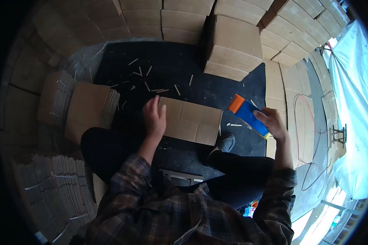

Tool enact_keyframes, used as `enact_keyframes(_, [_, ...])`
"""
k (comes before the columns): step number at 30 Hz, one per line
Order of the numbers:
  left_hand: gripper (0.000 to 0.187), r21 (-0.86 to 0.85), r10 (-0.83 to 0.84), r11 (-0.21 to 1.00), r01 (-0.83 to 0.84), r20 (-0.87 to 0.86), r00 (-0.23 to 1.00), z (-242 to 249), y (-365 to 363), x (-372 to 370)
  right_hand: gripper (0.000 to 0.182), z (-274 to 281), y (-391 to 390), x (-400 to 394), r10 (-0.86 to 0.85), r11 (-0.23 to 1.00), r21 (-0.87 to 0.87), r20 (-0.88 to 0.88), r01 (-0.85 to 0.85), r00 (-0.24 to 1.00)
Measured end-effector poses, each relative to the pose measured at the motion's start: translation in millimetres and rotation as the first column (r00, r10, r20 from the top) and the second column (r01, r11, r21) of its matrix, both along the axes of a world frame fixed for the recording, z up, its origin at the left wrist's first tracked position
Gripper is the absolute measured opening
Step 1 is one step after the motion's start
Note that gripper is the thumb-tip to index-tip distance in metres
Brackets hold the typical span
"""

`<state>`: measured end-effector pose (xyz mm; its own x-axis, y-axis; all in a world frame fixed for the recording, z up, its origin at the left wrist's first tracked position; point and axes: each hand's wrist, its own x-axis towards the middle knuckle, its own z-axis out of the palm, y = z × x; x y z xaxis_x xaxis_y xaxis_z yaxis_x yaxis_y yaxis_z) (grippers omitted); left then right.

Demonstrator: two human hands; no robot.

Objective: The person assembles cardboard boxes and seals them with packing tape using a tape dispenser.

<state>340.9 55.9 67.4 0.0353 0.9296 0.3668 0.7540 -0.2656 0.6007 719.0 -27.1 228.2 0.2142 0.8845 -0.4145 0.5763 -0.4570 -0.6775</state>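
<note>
A cardboard box [190, 120] lies between my legs on the dark floor mat, its flat face turned up. My left hand [154, 116] is at the box's left end, thumb and fingers apart, fingertips right by the top left corner. In my right hand [274, 124] is a blue tape dispenser [249, 115] with an orange end, raised to the right of the box. My fingers wrap around its lower part, where a bit of yellow shows. My shoe [226, 143] stands close to the box's lower right corner.
Bundles of flattened cardboard [92, 108] stand at the left, with more stacked flat boxes [55, 188] below them. A larger closed box [235, 47] sits ahead, before walls of stacked boxes [182, 20]. Pale strips [148, 86] litter the mat. A hose [313, 118] lies at right.
</note>
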Motion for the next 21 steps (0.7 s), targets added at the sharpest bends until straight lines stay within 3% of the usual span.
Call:
enact_keyframes(1, [0.033,-0.051,-0.074,0.995,0.081,0.139,0.987,22.3,-5.1,11.6,0.056,4.1,-5.6,-4.3,0.008,1.0,-0.002,0.004,-0.008,1.0])
enact_keyframes(2, [0.031,-0.242,-0.092,0.948,0.205,0.409,0.908,34.6,-10.8,20.0,0.059,6.6,-10.5,-10.4,0.004,0.999,0.045,-0.122,0.001,0.993])
enact_keyframes(4, [0.038,-0.452,0.092,0.761,0.466,0.786,0.612,68.9,-25.0,39.5,0.066,9.4,-15.8,-27.3,0.008,0.996,0.088,-0.307,0.02,0.952])
enact_keyframes(5, [0.053,-0.556,0.183,0.642,0.528,0.78,0.599,76.1,-29.3,42.9,0.067,11.0,-15.6,-35.4,0.019,0.997,0.077,-0.328,0.007,0.945])
enact_keyframes(6, [0.053,-0.557,0.188,0.645,0.523,0.779,0.598,81.6,-32.0,46.6,0.068,12.6,-14.9,-42.3,0.028,0.998,0.067,-0.349,-0.005,0.937])
enact_keyframes(8, [0.061,-0.61,0.377,0.444,0.656,0.791,0.481,89.4,-37.0,52.8,0.069,14.4,-13.4,-52.0,0.045,0.998,0.057,-0.385,-0.025,0.922])
enact_keyframes(11, [0.06,-0.591,0.371,0.376,0.714,0.802,0.468,96.3,-46.1,56.3,0.067,11.0,-9.3,-57.6,0.088,0.996,0.037,-0.382,-0.08,0.92])
enact_keyframes(12, [0.06,-0.594,0.376,0.375,0.711,0.799,0.47,104.3,-51.1,59.1,0.066,6.9,-8.0,-58.1,0.102,0.995,0.025,-0.353,-0.099,0.93])
enact_keyframes(14, [0.062,-0.51,0.21,0.48,0.714,0.857,0.47,120.4,-61.8,65.1,0.064,4.1,-6.2,-59.2,0.111,0.993,0.008,-0.327,-0.115,0.938])
enact_keyframes(15, [0.061,-0.532,0.121,0.515,0.673,0.822,0.557,113.3,-63.4,65.9,0.064,6.3,-4.3,-60.6,0.133,0.991,0.012,-0.31,-0.136,0.941])
enact_keyframes(16, [0.061,-0.535,0.124,0.511,0.673,0.821,0.558,107.0,-61.8,67.3,0.063,8.1,-3.2,-61.5,0.154,0.988,0.015,-0.293,-0.157,0.944])
enact_keyframes(18, [0.057,-0.53,0.477,0.415,0.739,0.819,0.319,95.2,-55.5,70.1,0.064,9.6,-2.3,-61.8,0.169,0.985,0.019,-0.296,-0.171,0.94])
enact_keyframes(19, [0.057,-0.532,0.481,0.415,0.738,0.817,0.319,87.5,-54.3,69.6,0.065,9.3,-1.8,-62.7,0.188,0.982,0.025,-0.297,-0.189,0.936])
enact_keyframes(21, [0.051,-0.36,0.679,0.318,0.877,0.732,0.054,71.7,-52.1,68.3,0.068,5.8,-0.4,-64.5,0.176,0.983,0.012,-0.31,-0.182,0.934])
